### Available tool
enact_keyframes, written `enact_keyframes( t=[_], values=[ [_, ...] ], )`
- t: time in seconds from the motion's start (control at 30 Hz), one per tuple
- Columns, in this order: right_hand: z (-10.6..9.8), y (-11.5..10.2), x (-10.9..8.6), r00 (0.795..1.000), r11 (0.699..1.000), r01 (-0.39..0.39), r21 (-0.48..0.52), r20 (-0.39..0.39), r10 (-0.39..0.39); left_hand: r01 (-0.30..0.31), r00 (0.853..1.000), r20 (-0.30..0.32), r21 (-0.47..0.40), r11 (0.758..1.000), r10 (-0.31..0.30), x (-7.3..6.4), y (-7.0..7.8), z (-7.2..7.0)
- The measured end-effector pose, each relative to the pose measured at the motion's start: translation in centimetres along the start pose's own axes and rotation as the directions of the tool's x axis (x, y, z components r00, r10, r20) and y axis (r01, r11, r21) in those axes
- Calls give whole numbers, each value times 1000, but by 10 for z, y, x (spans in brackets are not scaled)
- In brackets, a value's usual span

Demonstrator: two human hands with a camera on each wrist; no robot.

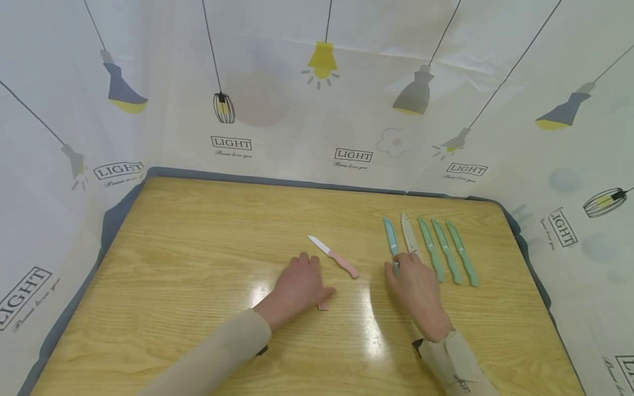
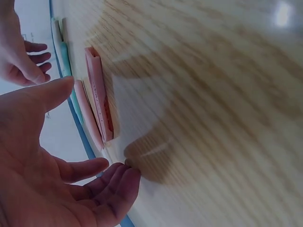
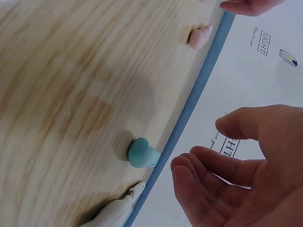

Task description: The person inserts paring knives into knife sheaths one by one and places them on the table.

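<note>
My left hand (image 1: 299,283) hovers low over the table, thumb and fingers apart, around a pink knife sheath (image 2: 98,94). Only the sheath's near end shows past the hand in the head view. Just beyond lies a pink-handled knife (image 1: 343,264), its white blade bare and pointing away to the left. My right hand (image 1: 417,286) is held above the handle ends of a blue knife (image 1: 391,235) and a white knife (image 1: 409,233). In the right wrist view its loosely bent fingers (image 3: 189,175) hold nothing, apart from the blue handle's rounded end (image 3: 142,153).
Several green knives (image 1: 463,253) lie side by side to the right of the white one, blade ends pointing away. A wood-grain table (image 1: 198,236) carries everything, and a white curtain (image 1: 277,110) printed with lamps hangs behind its far and side edges.
</note>
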State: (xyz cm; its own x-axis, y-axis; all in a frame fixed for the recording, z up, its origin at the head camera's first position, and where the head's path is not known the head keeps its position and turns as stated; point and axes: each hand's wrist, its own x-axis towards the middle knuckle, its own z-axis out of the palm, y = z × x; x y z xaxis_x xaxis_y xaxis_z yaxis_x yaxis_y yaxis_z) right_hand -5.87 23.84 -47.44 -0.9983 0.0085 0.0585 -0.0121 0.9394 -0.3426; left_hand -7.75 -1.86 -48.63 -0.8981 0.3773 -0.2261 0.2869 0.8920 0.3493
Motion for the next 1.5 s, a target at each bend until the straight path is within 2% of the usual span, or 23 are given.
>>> enact_keyframes(
  t=[0.23, 0.33, 0.47, 0.57, 0.7, 0.87, 1.0, 1.3, 1.5],
  values=[
    [0, -2, 1, 1000, 1000, -11, -7, 26, 11, -4, 1000, -21, 128, 992, 7, 2, 7, 3],
    [0, -3, 2, 999, 1000, -15, -10, 31, 15, -3, 1000, -25, 116, 993, 6, 2, 6, 3],
    [1, -3, 2, 999, 1000, -13, -9, 34, 14, -8, 1000, 2, 103, 995, 8, 3, 3, 3],
    [1, -3, 2, 1000, 1000, -5, 1, 28, 5, -33, 999, -3, 112, 993, 33, 2, -1, 3],
    [1, -3, 3, 1000, 1000, 0, -2, 21, 0, -75, 995, -62, 110, 991, 82, 0, -4, 4],
    [2, -3, 3, 1000, 1000, -11, -7, 24, 11, -123, 980, -144, 128, 984, 141, -2, -6, 6],
    [3, -4, 3, 999, 1000, -20, 16, 35, 19, -146, 971, -167, 158, 977, 172, -3, -6, 6],
    [6, -7, 3, 1000, 1000, -18, 26, 24, 17, -152, 972, -163, 105, 983, 168, -4, -6, 6],
    [4, -12, 4, 1000, 1000, -5, 25, 22, 5, -156, 978, -141, 3, 988, 155, -4, -12, 7]
  ],
)
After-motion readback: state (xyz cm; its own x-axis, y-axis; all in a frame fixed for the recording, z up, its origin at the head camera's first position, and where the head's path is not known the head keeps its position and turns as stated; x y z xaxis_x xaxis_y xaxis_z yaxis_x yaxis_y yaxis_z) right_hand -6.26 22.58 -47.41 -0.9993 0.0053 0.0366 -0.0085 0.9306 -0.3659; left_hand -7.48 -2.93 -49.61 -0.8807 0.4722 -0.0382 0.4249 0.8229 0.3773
